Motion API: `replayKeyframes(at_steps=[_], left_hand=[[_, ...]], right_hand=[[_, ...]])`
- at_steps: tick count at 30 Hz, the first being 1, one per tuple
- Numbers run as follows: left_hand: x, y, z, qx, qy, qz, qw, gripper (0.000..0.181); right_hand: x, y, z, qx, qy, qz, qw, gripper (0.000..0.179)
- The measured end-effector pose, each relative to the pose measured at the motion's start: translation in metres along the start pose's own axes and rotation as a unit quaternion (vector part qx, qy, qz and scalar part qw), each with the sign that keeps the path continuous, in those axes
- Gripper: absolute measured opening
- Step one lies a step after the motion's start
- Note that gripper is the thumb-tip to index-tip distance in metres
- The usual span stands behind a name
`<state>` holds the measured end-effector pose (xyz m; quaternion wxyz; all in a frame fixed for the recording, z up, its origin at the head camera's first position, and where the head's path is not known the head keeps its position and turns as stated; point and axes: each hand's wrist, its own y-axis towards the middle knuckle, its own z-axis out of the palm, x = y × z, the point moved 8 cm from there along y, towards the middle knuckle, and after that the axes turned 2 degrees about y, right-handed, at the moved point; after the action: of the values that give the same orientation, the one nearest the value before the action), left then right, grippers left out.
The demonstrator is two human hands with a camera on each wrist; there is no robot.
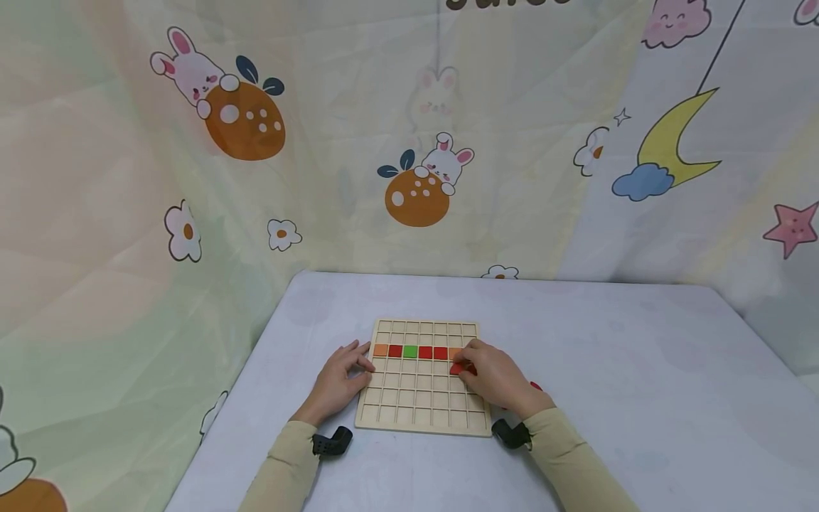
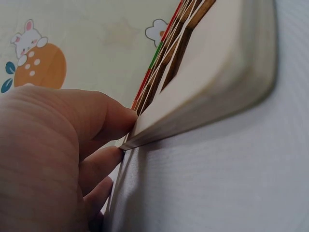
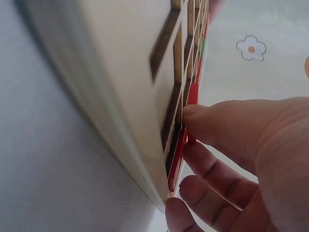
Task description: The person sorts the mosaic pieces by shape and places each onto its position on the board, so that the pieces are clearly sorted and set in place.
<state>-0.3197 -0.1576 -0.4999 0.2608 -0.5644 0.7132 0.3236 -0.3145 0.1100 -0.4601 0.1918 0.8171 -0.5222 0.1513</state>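
A wooden grid board (image 1: 422,419) lies on the table, with a row of orange, red and green square tiles (image 1: 410,352) across its upper part. My left hand (image 1: 339,377) rests at the board's left edge; in the left wrist view its thumb and a fingertip (image 2: 116,153) touch the rim. My right hand (image 1: 495,373) is over the board's right side. Between thumb and fingers it pinches a red tile (image 3: 192,94). Another red tile (image 3: 177,159) sits at the board's edge beneath these fingers. The hand hides the right end of the row.
The white-covered table (image 1: 627,377) extends right of the board. Red pieces (image 1: 536,386) show partly behind the right wrist. A black wrist device (image 1: 334,442) is worn on each arm. A printed cloth (image 1: 345,192) hangs behind the table.
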Motion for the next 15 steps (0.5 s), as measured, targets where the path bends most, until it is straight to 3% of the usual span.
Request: replayKeyframes(at_steps=[6,15], left_hand=[[-0.0007,0.0005,0.0001,-0.003,0.000,0.008,1.0000,0.017],[0.0012,0.0009,0.0013,0.007,-0.002,-0.007,0.9999,0.016]], right_hand=[[0.0000,0.0001,-0.0001,-0.008,0.000,-0.007,0.9999,0.016],[-0.0018,0.0001,0.0007,0.002,0.002,0.003,1.0000,0.019]])
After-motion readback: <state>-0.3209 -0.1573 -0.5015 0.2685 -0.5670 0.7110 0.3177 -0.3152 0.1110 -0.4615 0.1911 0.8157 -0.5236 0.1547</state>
